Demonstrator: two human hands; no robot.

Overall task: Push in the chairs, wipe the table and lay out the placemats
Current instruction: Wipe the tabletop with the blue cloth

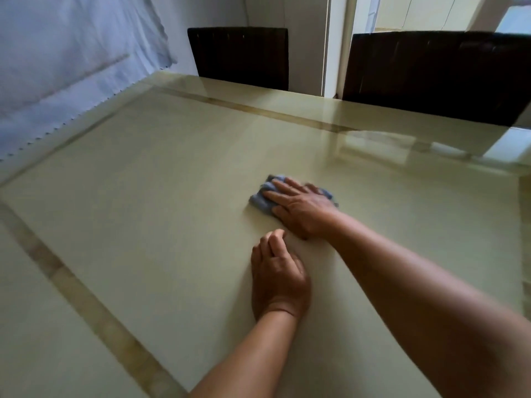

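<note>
Right hand [301,209] flat, fingers spread, pressing cloth [263,196] onto table [143,196] mid-top. Cloth bunched under fingertips, poking out far-left. Left hand [278,278] nearer, loosely curled, empty, resting just beside. Unwiped top mostly leftward.

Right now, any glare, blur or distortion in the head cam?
Head view: window glare on the glossy beige glass-topped table at far right; slight motion blur on the right hand pressing the blue-grey cloth; wide-angle bends the table edges; two dark brown chair backs underexposed.
</note>
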